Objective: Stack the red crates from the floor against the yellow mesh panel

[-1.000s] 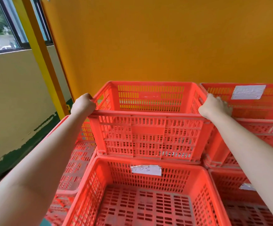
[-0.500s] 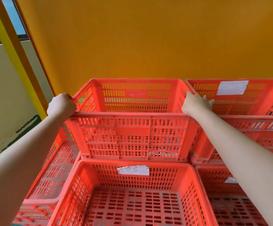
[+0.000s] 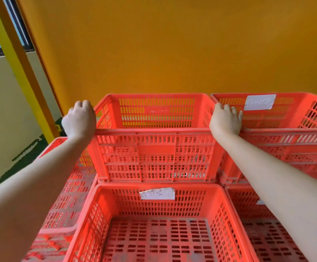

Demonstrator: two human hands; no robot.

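A red slatted crate (image 3: pixel 156 154) sits on top of a stack, its far side against the yellow panel (image 3: pixel 172 44). My left hand (image 3: pixel 79 121) is curled over the crate's left rim near the front corner. My right hand (image 3: pixel 224 120) lies on the right front corner with its fingers spread and loose, reaching onto the rim of the neighbouring crate. Both forearms stretch forward from the bottom corners of the view.
Another red crate (image 3: pixel 286 148) with a white label stands at the same height on the right. A lower open crate (image 3: pixel 191 187) with a paper label sits directly in front of me, and more crates (image 3: pixel 68 205) lie lower left. A yellow post (image 3: pixel 21 63) and beige wall (image 3: pixel 2 110) close the left side.
The right hand's grip on the rim has loosened and its fingers have spread. The left hand stays curled on the rim. The crate has not visibly shifted on the stack.
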